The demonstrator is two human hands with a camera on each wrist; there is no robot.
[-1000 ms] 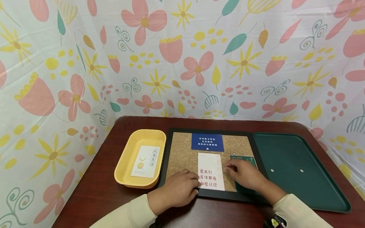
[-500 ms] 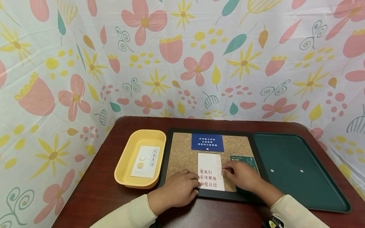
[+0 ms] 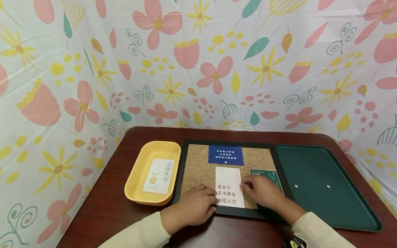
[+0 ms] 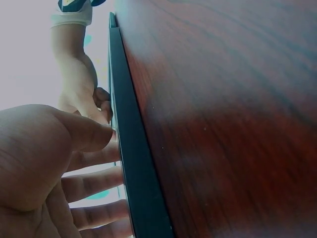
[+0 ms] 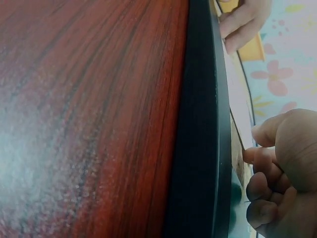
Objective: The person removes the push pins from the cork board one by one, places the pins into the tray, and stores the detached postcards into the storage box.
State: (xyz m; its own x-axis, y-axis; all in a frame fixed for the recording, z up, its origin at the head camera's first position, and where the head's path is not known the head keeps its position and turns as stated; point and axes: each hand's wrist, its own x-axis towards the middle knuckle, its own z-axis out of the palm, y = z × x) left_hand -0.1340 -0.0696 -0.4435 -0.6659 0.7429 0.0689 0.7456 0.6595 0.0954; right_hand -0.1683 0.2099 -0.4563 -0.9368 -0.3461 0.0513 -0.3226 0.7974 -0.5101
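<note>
My left hand (image 3: pixel 195 204) grasped nothing; its loosely extended fingers rested at the lower left edge of the white card (image 3: pixel 226 179), which lay on the corkboard (image 3: pixel 195 172) nearer me than the blue card (image 3: pixel 226 151). My right hand (image 3: pixel 263 191) curled at the opposite edge (whether it pinched anything, I could not tell). The step appeared to be positioning or fixing; the next move called for light, even restraint.

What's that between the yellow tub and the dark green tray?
A black-framed cork board lies between the tub and the tray, carrying a blue card, a white card and a green card; the head view shows it.
</note>
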